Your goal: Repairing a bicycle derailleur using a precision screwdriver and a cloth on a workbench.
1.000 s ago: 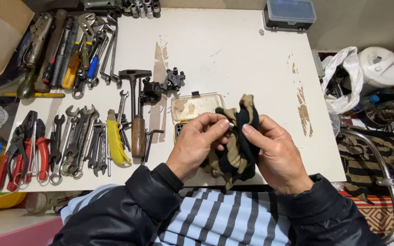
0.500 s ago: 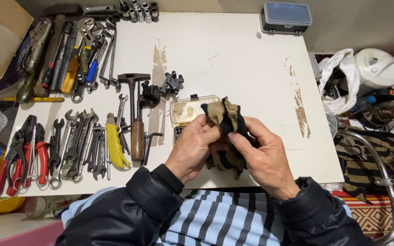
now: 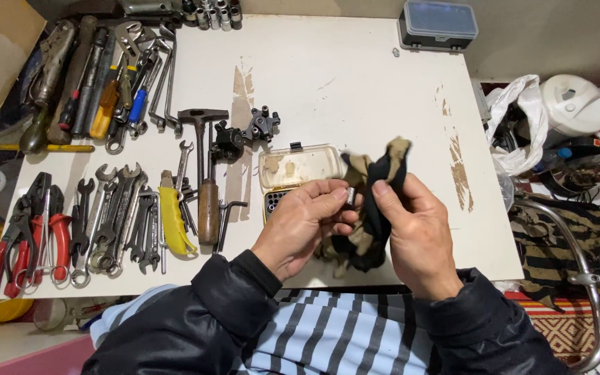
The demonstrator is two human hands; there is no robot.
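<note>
Cloth (image 3: 376,208) now lifted rightward, right hand (image 3: 414,232) grip bunching it, left hand (image 3: 307,226) pinching small metal piece (image 3: 349,196) — partly hidden

Both arms wear black, slightly glossy jacket sleeves with ribbed cuffs at the wrists. The left hand (image 3: 307,223) and right hand (image 3: 417,232) are bare, without gloves or rings. Below the sleeves shows a garment striped pale blue and dark navy.
</note>
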